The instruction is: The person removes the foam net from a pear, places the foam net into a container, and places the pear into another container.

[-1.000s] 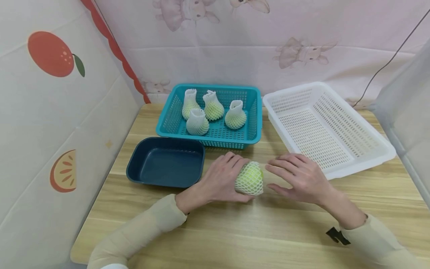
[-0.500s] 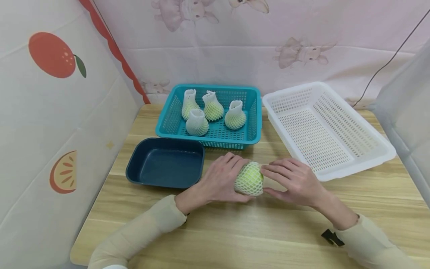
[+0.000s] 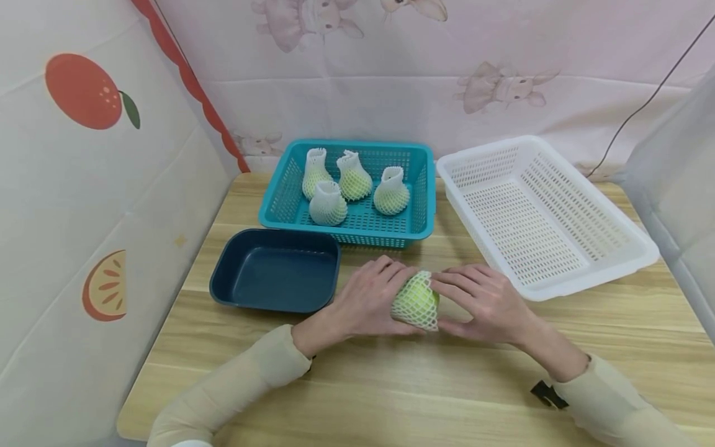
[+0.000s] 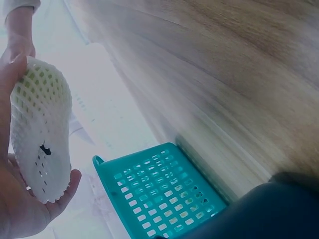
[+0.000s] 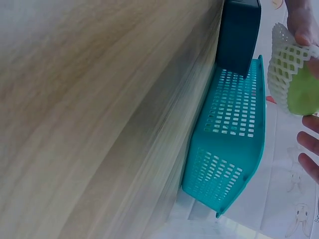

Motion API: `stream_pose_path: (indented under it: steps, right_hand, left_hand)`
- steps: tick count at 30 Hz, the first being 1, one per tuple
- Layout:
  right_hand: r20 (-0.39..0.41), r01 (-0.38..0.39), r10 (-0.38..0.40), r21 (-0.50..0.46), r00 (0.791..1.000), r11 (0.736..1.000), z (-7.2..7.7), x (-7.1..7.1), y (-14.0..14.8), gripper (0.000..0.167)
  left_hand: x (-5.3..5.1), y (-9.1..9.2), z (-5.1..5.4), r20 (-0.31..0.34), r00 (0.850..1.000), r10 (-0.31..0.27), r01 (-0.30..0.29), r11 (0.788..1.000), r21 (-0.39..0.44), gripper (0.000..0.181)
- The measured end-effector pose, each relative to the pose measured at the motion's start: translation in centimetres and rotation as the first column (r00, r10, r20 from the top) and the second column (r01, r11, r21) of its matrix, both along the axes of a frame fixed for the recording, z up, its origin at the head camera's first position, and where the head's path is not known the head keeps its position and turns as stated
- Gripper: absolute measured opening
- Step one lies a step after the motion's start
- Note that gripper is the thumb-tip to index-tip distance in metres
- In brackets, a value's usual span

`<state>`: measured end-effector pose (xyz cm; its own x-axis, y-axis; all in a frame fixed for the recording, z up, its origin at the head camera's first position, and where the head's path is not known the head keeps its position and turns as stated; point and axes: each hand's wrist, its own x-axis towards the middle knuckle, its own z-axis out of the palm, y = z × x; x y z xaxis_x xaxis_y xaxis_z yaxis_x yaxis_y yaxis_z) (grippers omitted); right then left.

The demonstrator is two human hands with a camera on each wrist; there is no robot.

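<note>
My left hand (image 3: pixel 365 301) grips a green fruit (image 3: pixel 419 298) wrapped in a white foam net, held above the table's middle. In the left wrist view the net (image 4: pixel 42 129) covers the fruit and narrows towards the palm. Seen from the right wrist, bare green skin (image 5: pixel 303 94) shows at the fruit's other end. At the net's right edge, my right hand (image 3: pixel 486 304) pinches the rim with its thumb and fingers. Some of the right fingers (image 5: pixel 309 143) stand apart from the fruit. The fruit's exact kind cannot be told.
Behind the hands, a teal basket (image 3: pixel 421 233) holds several net-wrapped fruits (image 3: pixel 391 197). A dark blue tub (image 3: pixel 274 279) stands to the left. A white basket (image 3: pixel 592 282) sits at the right, close to the right hand. Fabric walls (image 3: pixel 391 105) rise behind the wooden table (image 3: pixel 424 391).
My right hand has moved left to the fruit and now touches the net's edge. The net's rim looks slightly stretched. The left hand stays almost still with the fruit.
</note>
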<state>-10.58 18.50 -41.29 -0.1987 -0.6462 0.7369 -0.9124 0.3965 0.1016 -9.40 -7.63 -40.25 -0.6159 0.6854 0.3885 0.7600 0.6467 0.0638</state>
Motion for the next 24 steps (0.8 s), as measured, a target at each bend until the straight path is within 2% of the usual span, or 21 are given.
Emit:
stream_pose_path:
  steps: [12,18,24]
  right_hand:
    - [0.073,0.084,-0.094,0.134,0.993,0.987,0.17,0.38,-0.27,0.066]
    - [0.073,0.089,-0.099,0.136,0.992,0.987,0.33,0.36,-0.45,0.07]
    - [0.058,0.091,-0.099,0.128,0.993,0.988,0.45,0.29,-0.57,0.07]
  left_hand:
    - [0.06,0.3,0.39,0.024,1.0,-0.007,0.007,1.0,-0.018,0.103]
    - [0.09,0.35,0.49,-0.001,1.0,0.005,-0.005,0.999,-0.045,0.104]
    - [0.13,0.28,0.51,-0.014,1.0,-0.007,0.007,0.999,-0.047,0.102]
